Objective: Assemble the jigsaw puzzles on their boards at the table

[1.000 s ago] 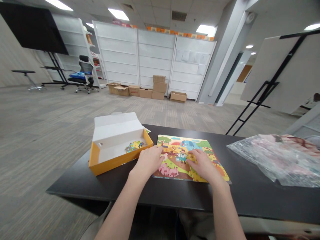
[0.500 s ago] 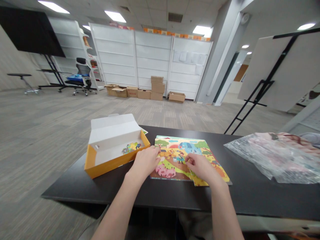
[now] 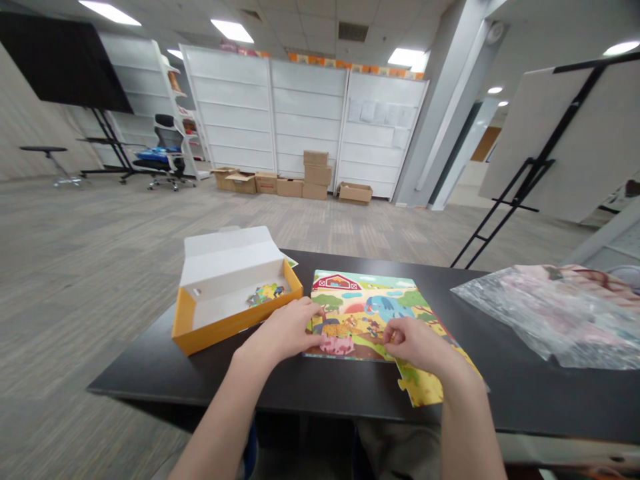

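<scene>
A partly joined jigsaw puzzle (image 3: 350, 308) with a blue elephant, trees and yellow ground lies over a farm picture board (image 3: 380, 280). The board's red barn shows along the top and a pink pig at the bottom. My left hand (image 3: 285, 328) grips the puzzle's left edge between thumb and fingers. My right hand (image 3: 417, 343) is closed, its fingertips pinching the puzzle near its lower middle. A yellow corner section (image 3: 420, 387) of it juts past the board's lower edge, partly under my right wrist.
An open yellow box (image 3: 220, 333) with a white lid stands on the left, with loose puzzle pieces (image 3: 267, 293) inside. To the right lies a clear plastic bag (image 3: 545, 313) on the black table (image 3: 240, 387). Cardboard boxes (image 3: 316, 175) line the far shelves.
Both hands have drawn the elephant puzzle toward me and slightly right. The barn at the board's top now shows, and the yellow corner sticks out farther over the near side.
</scene>
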`<state>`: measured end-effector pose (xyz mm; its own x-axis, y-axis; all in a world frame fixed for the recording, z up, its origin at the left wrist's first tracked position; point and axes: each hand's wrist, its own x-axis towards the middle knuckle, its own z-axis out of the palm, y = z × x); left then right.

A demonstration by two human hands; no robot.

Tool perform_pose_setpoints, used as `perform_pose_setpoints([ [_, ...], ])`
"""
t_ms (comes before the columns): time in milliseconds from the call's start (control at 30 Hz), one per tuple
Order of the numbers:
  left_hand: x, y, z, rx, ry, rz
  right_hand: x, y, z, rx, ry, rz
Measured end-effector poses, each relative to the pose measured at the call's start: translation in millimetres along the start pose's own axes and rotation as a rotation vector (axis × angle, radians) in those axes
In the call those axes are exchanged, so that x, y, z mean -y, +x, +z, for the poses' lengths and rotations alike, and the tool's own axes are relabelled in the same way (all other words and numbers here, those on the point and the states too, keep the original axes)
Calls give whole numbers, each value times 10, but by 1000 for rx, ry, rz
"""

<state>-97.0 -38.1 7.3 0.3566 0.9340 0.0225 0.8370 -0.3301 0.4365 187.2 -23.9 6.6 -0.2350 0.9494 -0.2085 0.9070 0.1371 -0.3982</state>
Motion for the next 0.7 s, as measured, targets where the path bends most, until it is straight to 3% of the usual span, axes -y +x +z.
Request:
perform_pose_setpoints([
  [567,-101,5,-9,10,62,-12,-93,28,21,-46,35,-15],
  [700,-116,6,8,-6,102,-1,-1,41,-6,-57,88,-102],
])
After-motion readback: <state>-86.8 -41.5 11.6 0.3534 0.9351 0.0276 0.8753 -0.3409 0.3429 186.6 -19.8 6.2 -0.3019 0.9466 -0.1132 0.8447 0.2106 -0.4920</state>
